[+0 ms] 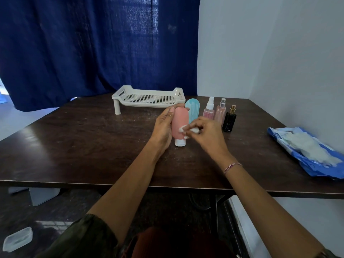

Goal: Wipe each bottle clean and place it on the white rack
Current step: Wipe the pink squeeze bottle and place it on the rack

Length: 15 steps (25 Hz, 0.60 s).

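My left hand (162, 126) grips a pink squeeze bottle (179, 123) that stands cap-down on the dark table (89, 146). My right hand (206, 132) pinches a small white wipe (183, 129) and presses it against the bottle's front. Behind it a light blue squeeze bottle (193, 110) stands upright. To the right stand a clear spray bottle (209, 109), a pink perfume bottle (220, 112) and a black perfume bottle (229, 119). The white perforated rack (149, 98) stands at the table's back with nothing on it.
A blue packet of white wipes (309, 151) lies at the table's right edge. A blue curtain (93, 49) hangs behind the table, with a white wall (270, 53) to the right. A clear plastic container (17, 241) lies on the floor at lower left.
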Available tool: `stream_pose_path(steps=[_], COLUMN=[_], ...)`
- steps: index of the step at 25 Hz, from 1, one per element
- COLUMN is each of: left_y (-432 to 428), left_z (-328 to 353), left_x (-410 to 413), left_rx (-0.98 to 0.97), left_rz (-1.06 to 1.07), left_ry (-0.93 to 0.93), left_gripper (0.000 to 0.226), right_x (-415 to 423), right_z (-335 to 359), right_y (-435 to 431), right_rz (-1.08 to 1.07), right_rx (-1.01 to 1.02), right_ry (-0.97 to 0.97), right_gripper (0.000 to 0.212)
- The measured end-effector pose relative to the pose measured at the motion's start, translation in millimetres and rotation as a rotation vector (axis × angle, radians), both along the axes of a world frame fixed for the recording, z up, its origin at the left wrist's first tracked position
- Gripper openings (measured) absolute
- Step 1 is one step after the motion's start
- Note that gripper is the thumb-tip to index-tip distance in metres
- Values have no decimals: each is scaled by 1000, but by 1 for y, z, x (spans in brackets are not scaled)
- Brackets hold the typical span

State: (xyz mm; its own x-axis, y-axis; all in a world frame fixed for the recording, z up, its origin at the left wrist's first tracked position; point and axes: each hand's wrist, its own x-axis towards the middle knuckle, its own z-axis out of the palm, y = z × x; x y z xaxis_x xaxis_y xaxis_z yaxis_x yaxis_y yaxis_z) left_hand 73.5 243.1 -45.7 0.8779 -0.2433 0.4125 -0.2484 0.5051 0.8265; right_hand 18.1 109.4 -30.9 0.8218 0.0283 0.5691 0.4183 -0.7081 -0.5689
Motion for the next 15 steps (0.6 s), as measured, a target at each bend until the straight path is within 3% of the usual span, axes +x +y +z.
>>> stream_pose_path(steps=[4,12,15], left_y=[0,-1,-2], left_z=[1,1,0], left_x=[-3,0,1], left_rx=[40,38,40], left_rz=[46,71,118], left_ry=[-27,13,48], left_gripper=[28,26,33], right_x=[-8,8,17], right_z=[-11,26,42], right_y=[-3,0,5], right_rz=[32,-91,-96], right_rx=[-121,214,175], right_ry=[169,-108,-163], right_gripper=[14,15,15])
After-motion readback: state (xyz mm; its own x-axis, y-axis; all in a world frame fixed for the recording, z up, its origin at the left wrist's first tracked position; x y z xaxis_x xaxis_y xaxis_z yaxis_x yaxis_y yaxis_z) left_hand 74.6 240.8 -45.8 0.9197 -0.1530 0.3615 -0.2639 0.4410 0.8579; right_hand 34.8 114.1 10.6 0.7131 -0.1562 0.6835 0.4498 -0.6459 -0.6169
